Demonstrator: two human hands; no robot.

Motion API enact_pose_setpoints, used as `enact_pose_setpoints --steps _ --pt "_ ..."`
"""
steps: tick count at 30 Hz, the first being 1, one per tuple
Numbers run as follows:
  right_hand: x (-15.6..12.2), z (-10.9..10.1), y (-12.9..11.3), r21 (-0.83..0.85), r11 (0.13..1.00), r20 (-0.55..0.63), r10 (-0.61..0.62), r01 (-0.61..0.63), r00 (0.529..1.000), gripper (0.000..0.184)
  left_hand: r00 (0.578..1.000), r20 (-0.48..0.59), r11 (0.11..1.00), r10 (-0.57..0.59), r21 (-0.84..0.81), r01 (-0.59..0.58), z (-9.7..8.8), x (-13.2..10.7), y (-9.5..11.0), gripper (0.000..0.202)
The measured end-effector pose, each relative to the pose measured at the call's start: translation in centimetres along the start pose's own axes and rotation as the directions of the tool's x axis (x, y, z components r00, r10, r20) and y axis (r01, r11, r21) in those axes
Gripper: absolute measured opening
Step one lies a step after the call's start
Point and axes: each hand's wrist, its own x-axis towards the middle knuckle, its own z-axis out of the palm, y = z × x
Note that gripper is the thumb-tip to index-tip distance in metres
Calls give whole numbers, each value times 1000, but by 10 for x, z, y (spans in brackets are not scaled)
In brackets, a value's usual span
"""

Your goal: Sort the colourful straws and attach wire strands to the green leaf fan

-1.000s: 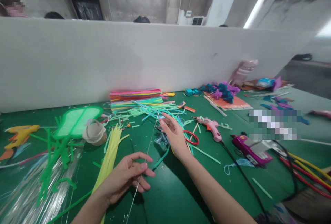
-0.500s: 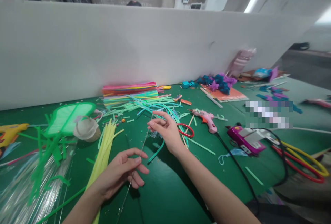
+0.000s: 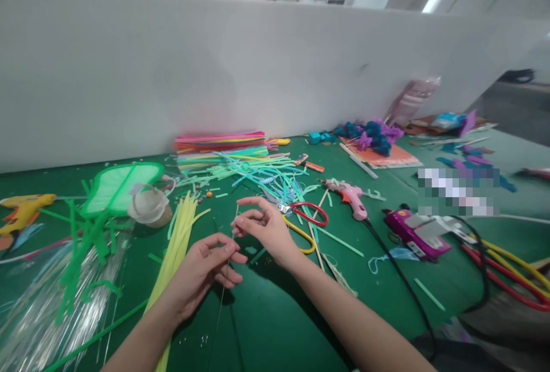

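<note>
A thin, pale wire [image 3: 223, 297] runs upright between my hands and trails toward the front of the table; I cannot tell its material. My left hand [image 3: 206, 271] pinches it between thumb and index finger, the other fingers loosely curled. Just above, my right hand [image 3: 264, 230] pinches the same wire near its top end. Scissors [image 3: 310, 212] with one red and one yellow handle lie right behind my right wrist. Yellow pipe cleaners [image 3: 178, 240] are bundled beside my left hand and partly hidden under that forearm.
At left stand a green leaf-shaped piece [image 3: 124, 186], a small cup [image 3: 150, 207] and a yellow glue gun [image 3: 28, 211]. Pipe cleaners [image 3: 223, 141] are heaped at the back. A pink glue gun [image 3: 350, 197] and a magenta power strip [image 3: 416, 234] lie right, with a cord. A white partition [image 3: 258, 68] rises behind.
My right hand has come down and left, closer to my left hand along the wire. The scissors' yellow handle now shows beside my right wrist. The view has shifted slightly.
</note>
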Motion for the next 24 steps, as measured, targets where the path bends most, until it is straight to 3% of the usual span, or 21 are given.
enact_pose_setpoints --steps 10,24 --pt "3 -6 -4 -1 999 6 -42 42 999 28 999 35 996 1 -92 2 -4 -2 2 24" --pt "2 -7 -5 200 974 7 107 -106 994 25 997 75 998 -32 -51 36 -1 -4 3 25"
